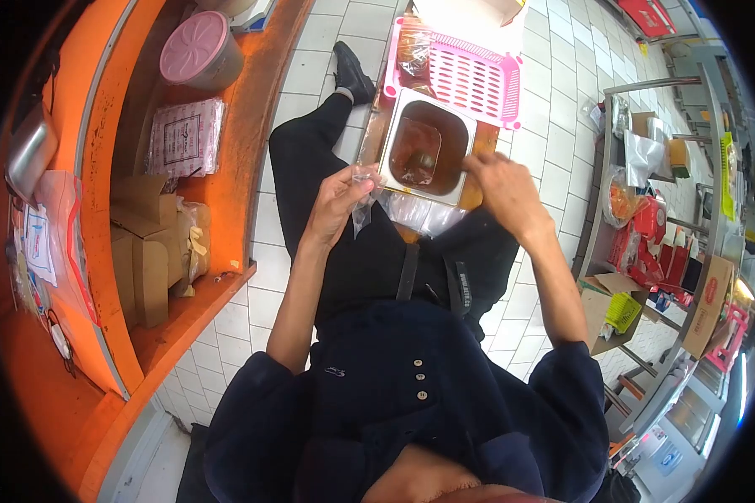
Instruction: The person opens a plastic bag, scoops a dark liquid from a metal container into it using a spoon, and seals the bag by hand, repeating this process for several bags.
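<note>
A square metal container with reddish-brown liquid stands between my hands, and a ladle-like round shape shows dimly inside it. My left hand pinches a clear plastic bag beside the container's near left corner. At the container's right rim is my right hand, its fingers bent over the edge; what they hold, if anything, is hidden. More clear plastic bags lie just below the container. Beyond it sits a pink perforated basket with a filled clear bag at its left side.
An orange shelf on the left holds a lidded tub, packed bags and cardboard boxes. On the right, a metal rack carries packages and a green basket. White tiles cover the floor.
</note>
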`<act>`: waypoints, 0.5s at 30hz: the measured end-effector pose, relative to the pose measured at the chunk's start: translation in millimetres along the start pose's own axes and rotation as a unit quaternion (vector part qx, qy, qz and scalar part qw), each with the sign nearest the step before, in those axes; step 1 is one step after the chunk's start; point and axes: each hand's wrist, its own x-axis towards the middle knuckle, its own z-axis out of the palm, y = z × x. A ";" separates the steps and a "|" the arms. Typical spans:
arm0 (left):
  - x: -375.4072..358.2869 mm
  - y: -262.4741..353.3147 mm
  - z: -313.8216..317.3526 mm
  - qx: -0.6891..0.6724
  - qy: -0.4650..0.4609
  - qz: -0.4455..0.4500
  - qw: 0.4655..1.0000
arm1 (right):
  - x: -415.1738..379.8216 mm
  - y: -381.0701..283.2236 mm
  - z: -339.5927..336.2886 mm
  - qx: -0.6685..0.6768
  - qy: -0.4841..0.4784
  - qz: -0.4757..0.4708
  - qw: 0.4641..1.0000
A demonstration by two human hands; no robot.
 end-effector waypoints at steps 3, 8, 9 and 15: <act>4.7 7.6 10.4 0.017 -0.030 0.010 0.999 | 5.8 17.4 -1.9 -0.045 0.072 0.055 0.995; 10.9 18.0 24.0 0.051 -0.038 0.014 0.998 | 14.5 26.2 31.6 -0.099 0.068 0.062 0.991; 11.6 18.2 24.8 0.051 -0.037 0.014 0.998 | 13.8 23.3 34.8 -0.104 0.047 0.067 0.991; 10.1 17.9 31.9 0.053 -0.035 0.010 0.998 | -1.5 16.2 34.1 0.003 0.023 0.050 0.998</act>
